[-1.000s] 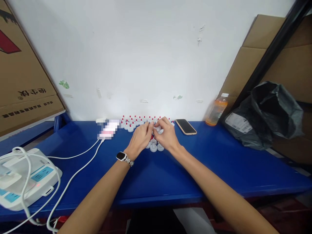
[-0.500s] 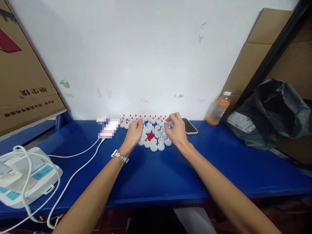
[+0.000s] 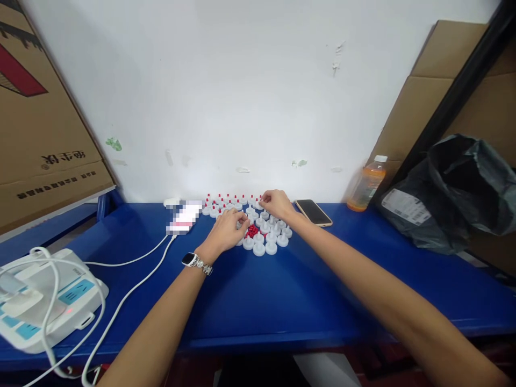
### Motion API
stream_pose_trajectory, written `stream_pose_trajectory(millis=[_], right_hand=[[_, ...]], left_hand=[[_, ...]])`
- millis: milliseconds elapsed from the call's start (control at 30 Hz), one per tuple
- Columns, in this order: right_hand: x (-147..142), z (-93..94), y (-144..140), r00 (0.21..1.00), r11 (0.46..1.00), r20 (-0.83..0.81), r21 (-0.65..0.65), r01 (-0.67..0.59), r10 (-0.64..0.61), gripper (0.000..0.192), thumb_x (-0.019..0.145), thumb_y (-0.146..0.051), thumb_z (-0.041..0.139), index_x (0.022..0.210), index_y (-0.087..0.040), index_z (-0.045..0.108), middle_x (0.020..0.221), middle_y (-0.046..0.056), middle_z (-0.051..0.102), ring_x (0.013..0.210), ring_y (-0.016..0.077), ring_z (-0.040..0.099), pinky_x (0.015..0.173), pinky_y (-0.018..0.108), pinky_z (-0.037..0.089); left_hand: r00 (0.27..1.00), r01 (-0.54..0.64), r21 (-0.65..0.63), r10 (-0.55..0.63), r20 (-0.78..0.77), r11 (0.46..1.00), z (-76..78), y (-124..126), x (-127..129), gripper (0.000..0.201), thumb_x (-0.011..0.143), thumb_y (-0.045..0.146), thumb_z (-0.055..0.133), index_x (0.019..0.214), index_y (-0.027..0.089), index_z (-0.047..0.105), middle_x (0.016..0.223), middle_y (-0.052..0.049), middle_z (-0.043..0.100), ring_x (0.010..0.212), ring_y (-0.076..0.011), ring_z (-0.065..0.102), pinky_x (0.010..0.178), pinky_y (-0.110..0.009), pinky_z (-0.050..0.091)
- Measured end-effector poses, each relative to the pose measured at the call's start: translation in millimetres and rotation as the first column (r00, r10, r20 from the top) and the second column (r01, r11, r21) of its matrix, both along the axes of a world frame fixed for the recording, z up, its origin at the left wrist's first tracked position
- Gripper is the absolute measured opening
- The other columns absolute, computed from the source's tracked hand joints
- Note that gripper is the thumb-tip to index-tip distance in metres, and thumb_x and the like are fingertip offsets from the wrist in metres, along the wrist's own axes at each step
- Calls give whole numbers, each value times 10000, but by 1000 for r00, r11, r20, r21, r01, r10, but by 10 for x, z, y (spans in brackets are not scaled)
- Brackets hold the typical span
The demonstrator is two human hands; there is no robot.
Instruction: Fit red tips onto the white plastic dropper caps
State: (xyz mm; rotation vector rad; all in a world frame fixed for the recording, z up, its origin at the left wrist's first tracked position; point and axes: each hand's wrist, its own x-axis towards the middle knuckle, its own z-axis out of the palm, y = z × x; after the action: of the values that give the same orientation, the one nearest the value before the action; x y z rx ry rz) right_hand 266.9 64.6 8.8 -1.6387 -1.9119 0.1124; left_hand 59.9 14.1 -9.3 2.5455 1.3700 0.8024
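Observation:
White nozzle caps [image 3: 271, 247] with upright spouts stand on the blue table, grouped around a small heap of red tips [image 3: 252, 231]. Behind them, along the wall, are rows of white caps [image 3: 207, 210] fitted with red tips. Over the left side of the group is my left hand [image 3: 228, 228], its fingers curled and pinched close to the red heap; what they hold, if anything, is too small to make out. My right hand [image 3: 277, 203] reaches the back row, thumb and forefinger closed at a white nozzle cap there.
Right of the caps lies a phone [image 3: 314, 213]. Further right stand an orange drink bottle [image 3: 366, 184] and a black plastic bag [image 3: 435, 215]. At left are a second, pixelated device [image 3: 185, 217], white cables [image 3: 129, 294], a power strip [image 3: 60, 301] and a cardboard box [image 3: 48, 123].
My right hand has moved left to the back row, carrying a white cap. My left hand has come down and nearer, toward the red heap. The view has shifted slightly.

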Motion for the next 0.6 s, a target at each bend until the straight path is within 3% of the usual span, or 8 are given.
stream_pose_trajectory(millis=[167, 333, 467, 600], right_hand=[[-126, -7, 154, 958, 994, 285, -99, 38, -8, 153, 800, -255, 616, 841, -215, 758, 906, 77, 758, 949, 244, 659, 939, 374, 368], [-162, -7, 240, 956, 989, 290, -122, 80, -41, 224, 831, -347, 595, 894, -202, 754, 961, 113, 752, 1017, 275, 645, 964, 406, 349], [-218, 21, 365, 951, 980, 284, -114, 160, -122, 329, 862, -416, 560, 1025, -172, 708, 1077, 146, 725, 1048, 281, 632, 931, 400, 372], [-284, 49, 446, 942, 983, 326, -133, 128, -78, 231, 880, -315, 543, 921, -147, 697, 1017, 160, 728, 1015, 274, 638, 960, 416, 337]], left_hand=[[999, -6, 15, 6, 48, 1000, -33, 59, -70, 335, 955, 380, 422, 721, 188, 565, 781, -43, 558, 762, -197, 542, 720, -339, 428], [996, 5, 37, -9, 90, 999, -5, -4, -32, 448, 989, 414, 374, 625, 195, 515, 737, -41, 508, 732, -195, 528, 698, -337, 424], [995, -27, 29, 24, 100, 999, 37, -71, -10, 388, 981, 393, 415, 663, 196, 520, 801, -51, 521, 808, -212, 551, 766, -358, 452], [996, -35, 16, 34, 84, 999, 44, -88, -25, 322, 966, 401, 461, 736, 194, 550, 878, -63, 543, 893, -231, 567, 819, -380, 469]])
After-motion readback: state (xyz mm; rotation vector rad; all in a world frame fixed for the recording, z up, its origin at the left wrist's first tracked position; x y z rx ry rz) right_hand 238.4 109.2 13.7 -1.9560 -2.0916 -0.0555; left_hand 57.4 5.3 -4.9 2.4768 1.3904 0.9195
